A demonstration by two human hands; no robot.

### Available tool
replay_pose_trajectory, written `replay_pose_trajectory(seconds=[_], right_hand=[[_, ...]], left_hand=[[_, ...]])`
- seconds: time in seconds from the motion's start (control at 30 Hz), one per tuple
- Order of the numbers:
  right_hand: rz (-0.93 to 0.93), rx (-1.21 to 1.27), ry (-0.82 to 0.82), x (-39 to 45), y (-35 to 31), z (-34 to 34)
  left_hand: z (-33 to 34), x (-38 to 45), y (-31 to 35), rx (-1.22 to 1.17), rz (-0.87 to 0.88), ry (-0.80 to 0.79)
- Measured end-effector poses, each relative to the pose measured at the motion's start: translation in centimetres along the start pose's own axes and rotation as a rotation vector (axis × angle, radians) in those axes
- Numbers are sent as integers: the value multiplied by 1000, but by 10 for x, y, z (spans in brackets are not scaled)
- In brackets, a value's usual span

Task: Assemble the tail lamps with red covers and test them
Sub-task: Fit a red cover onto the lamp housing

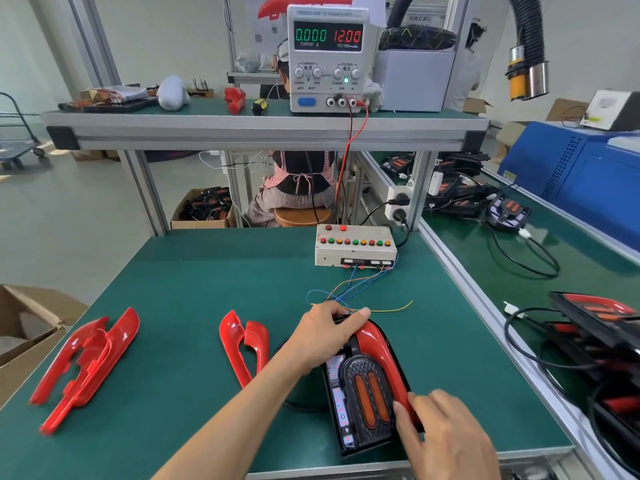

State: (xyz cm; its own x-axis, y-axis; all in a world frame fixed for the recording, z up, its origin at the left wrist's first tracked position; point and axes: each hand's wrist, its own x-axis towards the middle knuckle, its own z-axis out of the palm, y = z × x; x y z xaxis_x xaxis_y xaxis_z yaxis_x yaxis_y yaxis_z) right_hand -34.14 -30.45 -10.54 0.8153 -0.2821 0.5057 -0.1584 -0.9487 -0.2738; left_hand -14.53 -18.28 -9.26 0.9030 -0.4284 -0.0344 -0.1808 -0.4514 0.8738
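Under the left hand [325, 332], the tail lamp [367, 393] top is hidden.

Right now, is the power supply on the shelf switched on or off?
On. The power supply has both displays lit, green reading 0.000 for current and red reading 12.00 for voltage, and a small green lamp glows between its knobs.

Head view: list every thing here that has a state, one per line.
Power supply: on, reads 0.000 current, 12.00 voltage.
Tail lamp: flat on the mat, red cover along its right edge.
Left hand: gripping the lamp's far end.
Right hand: fingers pressing the cover's near end.
Loose red covers: lying unmounted on the mat.
Test box: wired toward the lamp.
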Motion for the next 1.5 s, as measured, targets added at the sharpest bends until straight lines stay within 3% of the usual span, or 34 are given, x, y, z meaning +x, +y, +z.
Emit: replay_pose_trajectory(seconds=[0.23,0.33,0.43,0.57,0.67,1.0,1.2,1.5], right_hand=[[-45,75,163,-15,14,16],[170,336,111,-23,13,17],[550,697,-111,-18,20,18],[605,928,-572,3,31,-2],[612,1030,-672,9,33,-6],[621,1170,-606,2,31,6],[575,1219,-634,2,36,11],[530,1344,-637,-1,37,12]], left_hand=[[-5,-7,-5,-84,-30,-3],[-5,-9,-6,-111,-29,-5],[-6,-10,-5,-141,-16,1],[-6,-13,-1,-212,7,-13],[-6,-16,0,-292,36,-42],[-15,-20,-1,-317,44,-91],[-32,-14,12,-317,-120,-359],[-24,-12,20,-378,-164,-328]])
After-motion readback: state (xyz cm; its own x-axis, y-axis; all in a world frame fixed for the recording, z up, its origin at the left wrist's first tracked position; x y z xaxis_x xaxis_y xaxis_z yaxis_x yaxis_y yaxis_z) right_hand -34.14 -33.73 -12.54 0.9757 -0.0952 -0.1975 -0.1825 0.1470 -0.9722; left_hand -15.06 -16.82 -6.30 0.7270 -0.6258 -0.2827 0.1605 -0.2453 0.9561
